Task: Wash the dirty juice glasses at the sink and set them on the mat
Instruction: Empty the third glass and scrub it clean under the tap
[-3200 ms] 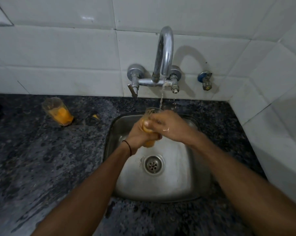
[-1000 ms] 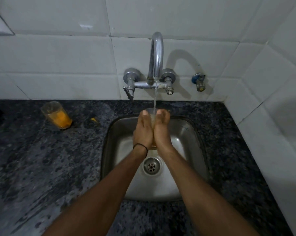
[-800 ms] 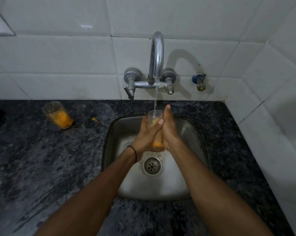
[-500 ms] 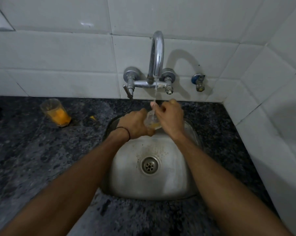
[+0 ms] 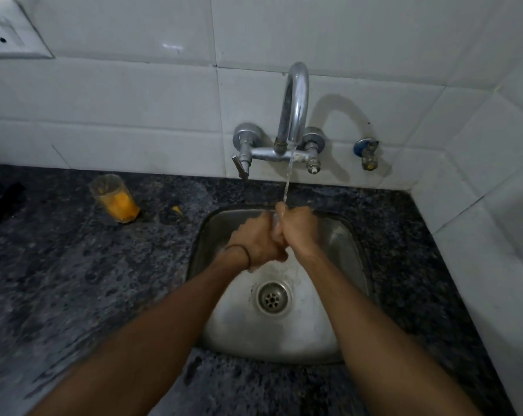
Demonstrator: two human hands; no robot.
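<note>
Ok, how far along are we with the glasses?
Done: nothing visibly; no washed glass or mat is in view. In hand: the left hand and right hand grip the held glass, mostly hidden, under the tap stream over the sink. Left: the orange-stained glass on the counter, then setting both down.

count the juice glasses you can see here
2. A glass with orange dregs stands on the counter left of the sink. A second glass is gripped between the left hand and right hand under the running tap, mostly hidden.
</note>
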